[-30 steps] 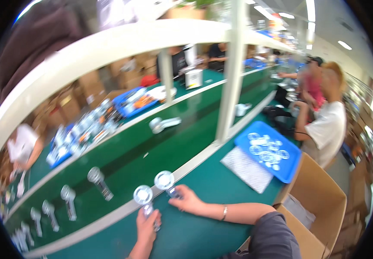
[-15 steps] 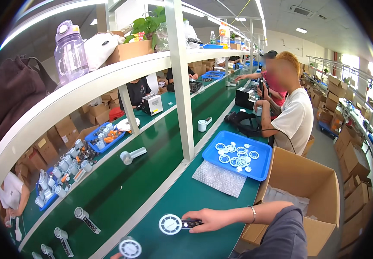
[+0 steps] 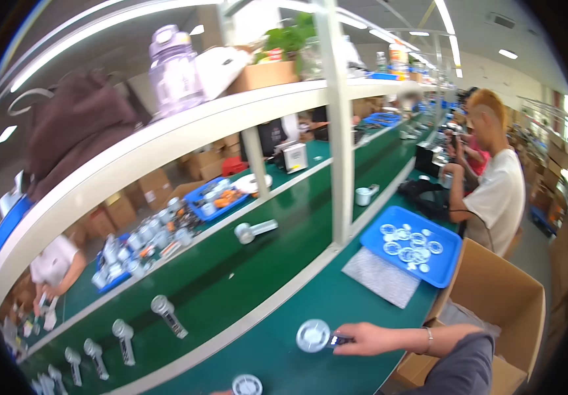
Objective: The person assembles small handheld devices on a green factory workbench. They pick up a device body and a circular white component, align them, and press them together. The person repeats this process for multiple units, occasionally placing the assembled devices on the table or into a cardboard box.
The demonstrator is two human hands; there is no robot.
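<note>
At the green bench's near side, my right hand (image 3: 363, 340) is closed round the dark-faced handle of a handheld fan (image 3: 313, 336). Its round white spoked head points left, over the bench top. Down at the lower edge, only a bit of my left hand (image 3: 221, 393) shows, against a second handheld fan (image 3: 247, 385) with a similar white ring. That fan's handle and most of the left fingers are out of the picture. Ahead of the right hand stands a blue tray (image 3: 377, 232) of loose white rings and small discs, partly over a bubble-wrap sheet (image 3: 381, 276).
Several fan bodies lie along the green belt (image 3: 277, 263), left of a white rail. A white post (image 3: 340, 164) rises from the rail to a shelf. An open cardboard box (image 3: 504, 283) stands beside my right forearm. Co-workers sit far right and across the belt.
My view has swung left, so the scene sits farther right and more fan bodies show at lower left. The left hand's fan is slightly lower; the right hand keeps its hold over the bench.
</note>
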